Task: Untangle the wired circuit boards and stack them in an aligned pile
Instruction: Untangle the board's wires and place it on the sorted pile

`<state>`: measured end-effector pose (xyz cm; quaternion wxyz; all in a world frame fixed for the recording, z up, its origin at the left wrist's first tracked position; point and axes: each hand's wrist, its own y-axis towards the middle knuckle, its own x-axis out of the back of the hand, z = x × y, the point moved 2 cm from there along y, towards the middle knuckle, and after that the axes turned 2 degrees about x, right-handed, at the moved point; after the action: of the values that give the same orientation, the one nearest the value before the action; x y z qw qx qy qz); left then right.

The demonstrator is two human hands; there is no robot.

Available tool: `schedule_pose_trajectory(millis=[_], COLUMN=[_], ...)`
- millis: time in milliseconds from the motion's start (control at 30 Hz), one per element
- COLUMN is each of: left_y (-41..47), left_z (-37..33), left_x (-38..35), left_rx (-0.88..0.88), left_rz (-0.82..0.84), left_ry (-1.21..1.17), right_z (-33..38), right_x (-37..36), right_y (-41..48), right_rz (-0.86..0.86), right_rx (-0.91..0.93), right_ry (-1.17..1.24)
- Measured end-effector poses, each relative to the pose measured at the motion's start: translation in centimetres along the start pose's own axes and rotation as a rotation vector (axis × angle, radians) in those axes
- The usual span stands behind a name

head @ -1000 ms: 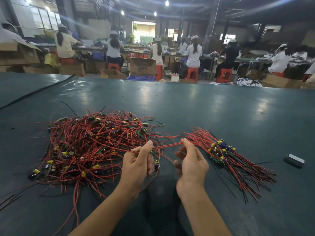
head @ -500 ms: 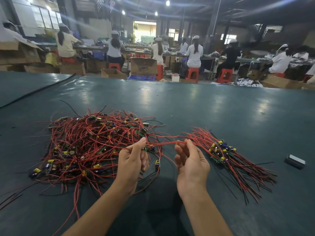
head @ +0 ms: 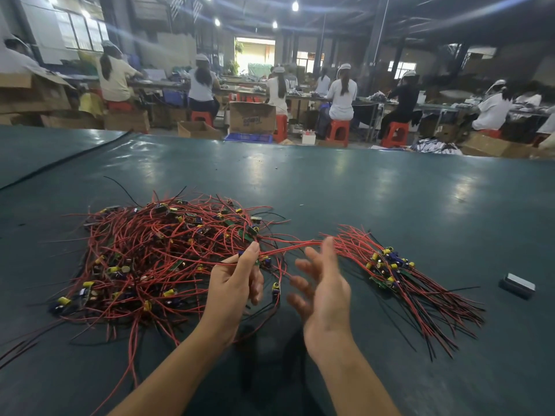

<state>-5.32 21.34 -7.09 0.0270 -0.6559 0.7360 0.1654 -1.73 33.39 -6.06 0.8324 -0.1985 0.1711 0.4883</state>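
Observation:
A big tangle of red-wired circuit boards (head: 156, 253) lies on the dark green table, left of centre. To the right lies a smaller aligned pile of boards (head: 390, 265), its wires fanned toward the lower right. My left hand (head: 237, 283) pinches one small board at the tangle's right edge. That board's red wires (head: 288, 246) stretch right toward my right hand (head: 321, 286). My right hand is spread, palm to the left, with the wires passing at its fingertips; no grip on them shows.
A small dark rectangular block (head: 518, 285) lies on the table at the far right. The green table (head: 360, 190) stretches far ahead. Beyond its far edge, several people sit on red stools (head: 338, 132) at benches, among cardboard boxes (head: 252, 117).
My right hand has opened its fingers and let the wires slip from its pinch. My left hand keeps its hold on the board and has shifted slightly toward the tangle.

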Motion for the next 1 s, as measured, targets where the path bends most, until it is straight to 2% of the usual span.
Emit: schedule_pose_trajectory(millis=[100,167,300,500,600,800,1000], left_y=[0.0,0.0,-0.4,-0.5,-0.6,-0.8,-0.6], left_z=[0.3,0.4,0.2,-1.1,-1.1,-1.2,-0.9], left_x=[-0.4,-0.6,-1.0,-1.0,-1.3,-1.4,-1.1], left_rx=[-0.010,0.002,0.014,-0.018,-0.015,-0.014,-0.008], left_rz=[0.019,0.045,0.113,0.081,0.101,0.125,0.086], left_ry=[0.046,0.024,0.017,0.077,0.071,0.053,0.029], right_z=[-1.6,-2.2,-2.0,0.8,2.1,2.4,2.4], right_x=[-1.8,-2.4,-2.0,-0.2,0.8,1.6,1.7], right_y=[-1.4,-1.9,-1.1,0.5,1.3,1.7,1.8], right_rz=[0.159,0.185,0.074,-0.153,-0.209,-0.212,-0.125], right_rx=[-0.017,-0.015,-0.008,0.010,0.030,0.037,-0.092], right_ry=[-0.081,-0.062,-0.038,0.046,0.121,0.179,0.274])
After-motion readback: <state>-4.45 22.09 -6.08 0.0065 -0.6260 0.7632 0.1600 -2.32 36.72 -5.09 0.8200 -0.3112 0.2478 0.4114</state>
